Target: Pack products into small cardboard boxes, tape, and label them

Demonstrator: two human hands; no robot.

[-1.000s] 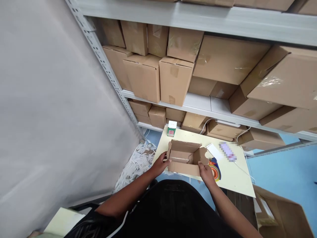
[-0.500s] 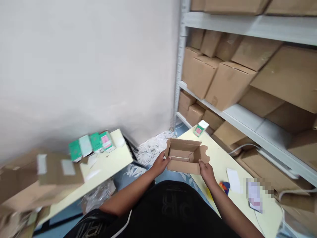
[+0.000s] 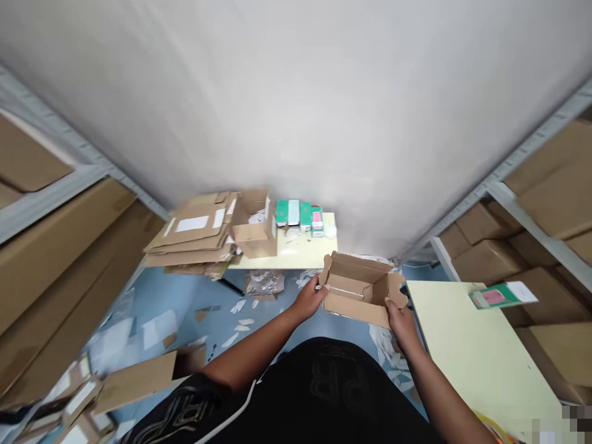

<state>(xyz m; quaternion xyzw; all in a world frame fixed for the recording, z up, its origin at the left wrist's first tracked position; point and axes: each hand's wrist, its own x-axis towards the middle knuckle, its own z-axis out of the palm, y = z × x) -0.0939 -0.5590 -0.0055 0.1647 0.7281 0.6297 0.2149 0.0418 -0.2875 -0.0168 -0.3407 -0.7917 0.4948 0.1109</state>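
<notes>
An open brown cardboard box (image 3: pixel 355 306) is held in front of my body, its hollow inside facing up toward me. My left hand (image 3: pixel 311 298) grips its left end, with the thumb over the near edge. At the right end my right hand (image 3: pixel 399 317) pinches the near corner beside a torn-looking flap. The box appears to have nothing in it but folded cardboard edges. Both hands are over the gap between two pale tables.
Ahead stands a pale table (image 3: pixel 300 256) with green-and-white boxes (image 3: pixel 305 216), an open carton (image 3: pixel 254 246) and stacked flattened cardboard (image 3: pixel 189 237). A green box (image 3: pixel 502 296) lies on the right table (image 3: pixel 485 351). Paper scraps and cartons litter the blue floor (image 3: pixel 194 320). Shelves flank both sides.
My view has turned left, bringing the far table to the middle and the left shelf into sight. Both hands still hold the cardboard box, now seen slightly further right.
</notes>
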